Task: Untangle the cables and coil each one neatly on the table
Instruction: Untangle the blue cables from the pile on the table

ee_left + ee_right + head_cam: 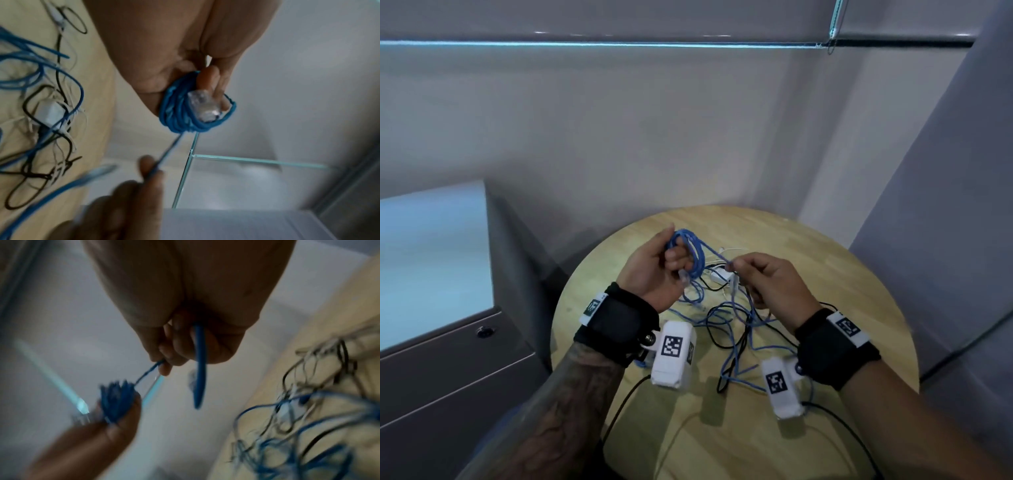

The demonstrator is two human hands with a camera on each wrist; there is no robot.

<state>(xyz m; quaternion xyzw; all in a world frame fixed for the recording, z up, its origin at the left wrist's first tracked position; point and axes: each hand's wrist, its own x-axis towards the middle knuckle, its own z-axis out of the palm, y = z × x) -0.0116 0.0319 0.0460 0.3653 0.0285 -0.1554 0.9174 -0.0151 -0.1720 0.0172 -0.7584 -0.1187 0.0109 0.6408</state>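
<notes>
My left hand (671,255) is raised above the round wooden table (825,246) with a blue network cable coil (693,251) wound round its fingers. In the left wrist view the coil (180,110) wraps the fingers, and a clear plug (203,105) lies against it. My right hand (736,265) pinches the free strand of that blue cable (151,369) close to the coil, and the cable runs on down through its palm (199,369). Below both hands a tangle of blue, black and white cables (732,325) lies on the table, with a white adapter (720,275) in it.
A grey cabinet (448,342) stands left of the table. Grey walls meet in a corner behind it. Black leads from the wrist cameras trail over the table's near edge (619,404). Bare tabletop shows at the far and right sides.
</notes>
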